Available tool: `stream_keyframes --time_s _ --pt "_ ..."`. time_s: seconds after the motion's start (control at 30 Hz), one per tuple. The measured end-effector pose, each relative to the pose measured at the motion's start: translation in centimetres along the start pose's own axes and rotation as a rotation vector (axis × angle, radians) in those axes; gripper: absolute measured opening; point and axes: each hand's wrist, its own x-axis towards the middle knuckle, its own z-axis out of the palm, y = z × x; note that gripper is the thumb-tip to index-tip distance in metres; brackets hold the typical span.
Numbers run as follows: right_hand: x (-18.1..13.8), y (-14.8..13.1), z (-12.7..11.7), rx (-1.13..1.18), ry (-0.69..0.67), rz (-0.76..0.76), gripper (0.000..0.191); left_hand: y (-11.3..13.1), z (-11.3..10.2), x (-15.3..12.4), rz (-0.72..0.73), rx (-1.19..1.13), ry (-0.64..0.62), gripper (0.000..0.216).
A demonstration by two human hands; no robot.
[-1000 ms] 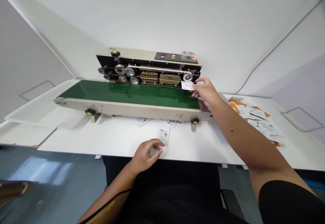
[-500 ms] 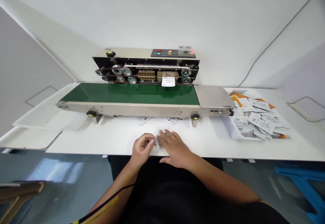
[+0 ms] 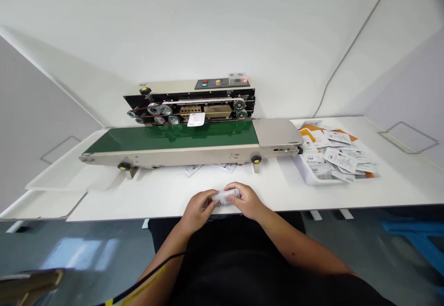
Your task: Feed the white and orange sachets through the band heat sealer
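1. Left hand (image 3: 199, 212) and right hand (image 3: 247, 200) sit close together, fingers curled, pinching a small white plastic packet (image 3: 226, 196) between them.
2. That thin, flat, oblong packet lies crosswise, its ends held in both hands, over the smooth white table (image 3: 121, 199), just behind the table's straight front edge.
3. Well ahead of the hands stands a metal band sealer (image 3: 189, 107) with round belt wheels. Its glossy green conveyor belt (image 3: 180, 138) runs along a beige metal rail.
4. Another white packet (image 3: 196, 119) sits upright at the sealer's wheels, over the belt.
5. Beyond the right hand, a white plastic tray (image 3: 314, 180) holds loosely heaped packets (image 3: 338, 158), some orange-edged.
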Motion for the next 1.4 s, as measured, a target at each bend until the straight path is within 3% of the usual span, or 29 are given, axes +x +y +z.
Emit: stream_keyframes --time_s 0.13,0.27,0.37,0.47,0.57,0.63,0.7,0.8,0.87,0.93,1.03,1.27,1.33,1.4 --pt "0.0 0.4 0.5 0.017 0.016 0.082 0.025 -0.4 0.4 -0.3 -0.092 -0.111 0.058 0.021" --pt "-0.1 -0.1 0.1 -0.082 0.067 -0.005 0.022 -0.4 0.4 -0.5 -0.136 -0.228 0.07 0.02" --pt "0.2 -1.5 -1.5 -0.274 -0.119 -0.028 0.017 -0.2 0.3 -0.5 -0.14 -0.229 0.031 0.016" --pt "1.1 -3.4 -4.2 -0.434 -0.377 0.054 0.007 0.1 0.1 -0.3 -0.117 -0.237 -0.008 0.015" --pt "2.9 -5.3 -8.0 -0.372 -0.58 0.183 0.01 0.1 0.0 -0.2 -0.078 -0.266 -0.008 0.022" --pt "4.7 -6.6 -11.0 -0.217 -0.643 0.316 0.019 0.1 -0.1 -0.2 -0.063 -0.291 -0.006 0.026" --pt "6.9 -7.7 -14.1 -0.049 -0.52 0.39 0.024 -0.1 -0.1 -0.4 -0.056 -0.307 -0.011 0.025" --pt "10.4 -8.7 -17.4 0.171 -0.09 0.353 0.018 -0.3 -0.1 -0.7 -0.044 -0.311 -0.007 0.024" --pt "12.4 -9.0 -18.5 0.303 0.186 0.323 0.012 -0.4 -0.1 -0.7 -0.035 -0.312 -0.004 0.024" --pt "13.8 -9.0 -18.6 0.407 0.365 0.323 0.011 -0.4 -0.2 -0.7 -0.027 -0.304 -0.01 0.024" --pt "15.1 -8.9 -17.7 0.463 0.438 0.356 0.014 -0.2 -0.3 -0.7 -0.003 -0.277 -0.019 0.022" --pt "17.6 -9.2 -14.5 0.429 0.38 0.429 0.011 0.0 -0.6 -0.8 0.062 -0.224 -0.006 0.015" --pt "17.6 -9.3 -13.8 0.32 0.368 0.423 0.009 -0.1 -0.7 -0.9 0.071 -0.207 -0.007 0.013" --pt "16.4 -9.3 -13.0 0.086 0.434 0.312 0.022 -0.2 -0.7 -1.0 0.078 -0.184 -0.008 0.012"
